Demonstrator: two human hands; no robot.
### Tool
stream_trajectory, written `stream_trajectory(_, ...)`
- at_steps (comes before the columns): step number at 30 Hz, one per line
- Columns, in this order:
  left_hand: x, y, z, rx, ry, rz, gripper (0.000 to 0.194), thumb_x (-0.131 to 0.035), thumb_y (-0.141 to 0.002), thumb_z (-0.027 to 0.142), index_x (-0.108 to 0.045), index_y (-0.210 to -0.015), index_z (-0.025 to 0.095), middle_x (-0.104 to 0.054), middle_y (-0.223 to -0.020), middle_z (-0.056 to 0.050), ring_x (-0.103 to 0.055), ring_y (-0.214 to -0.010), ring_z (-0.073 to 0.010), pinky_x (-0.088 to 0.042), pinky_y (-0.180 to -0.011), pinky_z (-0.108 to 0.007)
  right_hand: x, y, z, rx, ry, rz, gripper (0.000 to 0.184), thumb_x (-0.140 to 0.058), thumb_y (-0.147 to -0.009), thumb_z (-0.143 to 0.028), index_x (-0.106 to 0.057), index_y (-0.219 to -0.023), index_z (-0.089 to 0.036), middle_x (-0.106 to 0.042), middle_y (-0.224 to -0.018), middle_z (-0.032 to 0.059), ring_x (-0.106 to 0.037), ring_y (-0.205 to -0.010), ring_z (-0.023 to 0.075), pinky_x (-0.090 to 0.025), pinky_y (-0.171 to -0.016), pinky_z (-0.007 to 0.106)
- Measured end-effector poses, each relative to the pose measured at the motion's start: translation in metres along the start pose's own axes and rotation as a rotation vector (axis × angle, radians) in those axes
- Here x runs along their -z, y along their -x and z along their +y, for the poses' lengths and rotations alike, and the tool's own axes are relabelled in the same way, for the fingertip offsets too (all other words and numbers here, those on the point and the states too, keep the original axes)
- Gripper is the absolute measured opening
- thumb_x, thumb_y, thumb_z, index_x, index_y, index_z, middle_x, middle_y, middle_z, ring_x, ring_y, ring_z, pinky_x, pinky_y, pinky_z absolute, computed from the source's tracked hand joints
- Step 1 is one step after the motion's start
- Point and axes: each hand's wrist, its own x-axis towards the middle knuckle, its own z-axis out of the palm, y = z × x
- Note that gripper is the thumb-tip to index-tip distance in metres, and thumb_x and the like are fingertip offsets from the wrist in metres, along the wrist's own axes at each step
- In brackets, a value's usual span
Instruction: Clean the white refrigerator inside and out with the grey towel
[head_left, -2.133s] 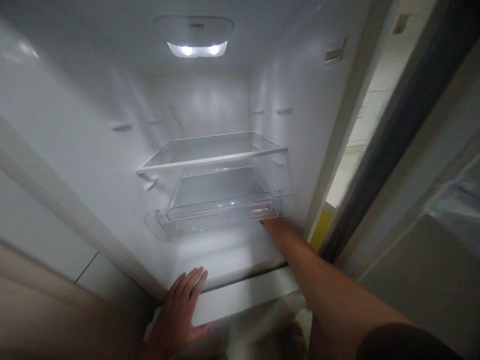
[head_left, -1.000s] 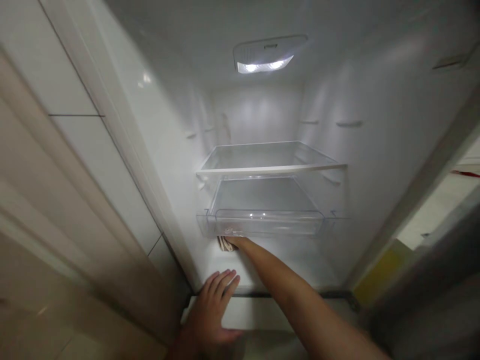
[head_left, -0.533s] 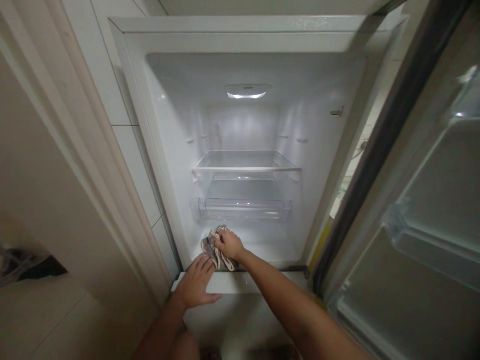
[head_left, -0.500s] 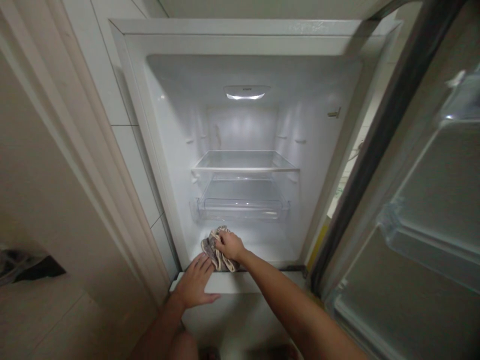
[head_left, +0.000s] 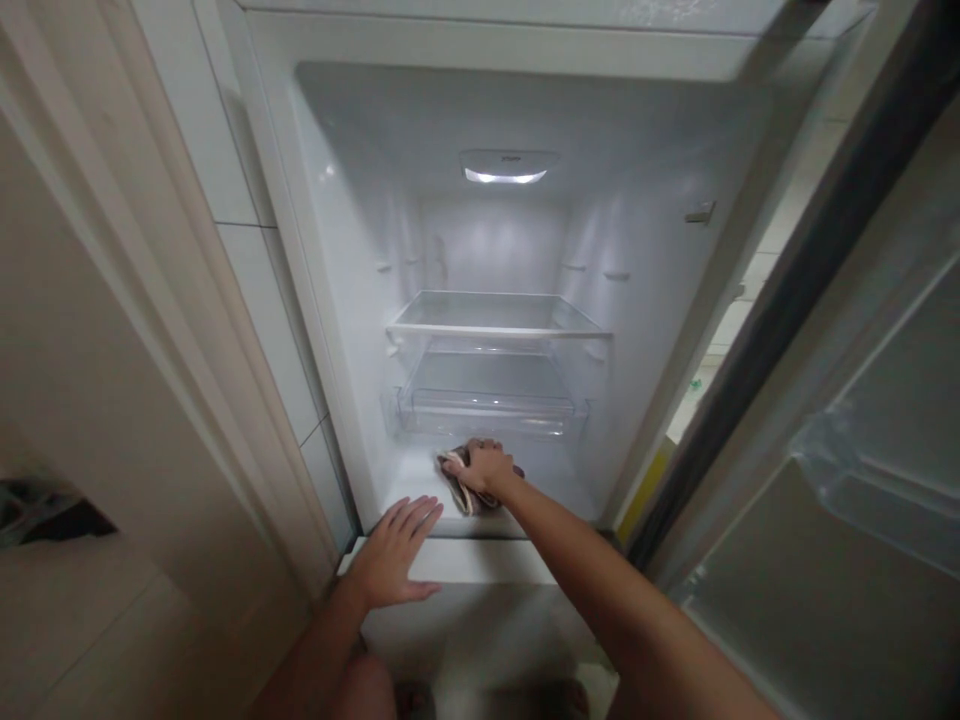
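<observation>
The cloth [head_left: 466, 497] lies bunched on the floor [head_left: 561, 487] of the fridge, near its front edge and a little towards the left corner from the middle. The right hand [head_left: 486, 470] has hold of it from above, fingers bent over the top and thumb along the left side, so the palm can bear down while the grip keeps the folds together. A loose, pale-trimmed fold pokes out in front of the hand, probably because the cloth is gathered rather than folded flat. The right arm slants in over the front edge, which lets the hand get under the drawer [head_left: 491, 408] without the forearm meeting it.

The left hand [head_left: 385, 562] is open and holds nothing. Its fingers are slightly spread and its thumb stands out to the side, over the left end of the ledge [head_left: 495, 562] below the fridge opening. That looks like a prop for a body leaning forward, set aside from the cloth; how much weight it takes, I cannot tell.

Above, the shelf [head_left: 499, 331] spans the side walls, with the clear drawer beneath it. The door [head_left: 840, 580] stands open on the right, leaving room for both arms at the front.
</observation>
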Motion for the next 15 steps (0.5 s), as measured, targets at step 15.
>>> stream_trajectory(15,0.005,-0.003,0.002,0.027,0.029,-0.031,0.125,-0.056,-0.086,0.093,-0.018,-0.180,0.020,-0.054,-0.170,-0.013,-0.051,-0.151,-0.0359,-0.026,-0.132,-0.051,-0.009,-0.063,0.062,-0.040,-0.053,0.188,0.049,-0.049,-0.113,-0.058,-0.077,-0.132,-0.022,-0.074,-0.139,0.0133,-0.065,-0.136,0.0303,-0.043,-0.125,0.052)
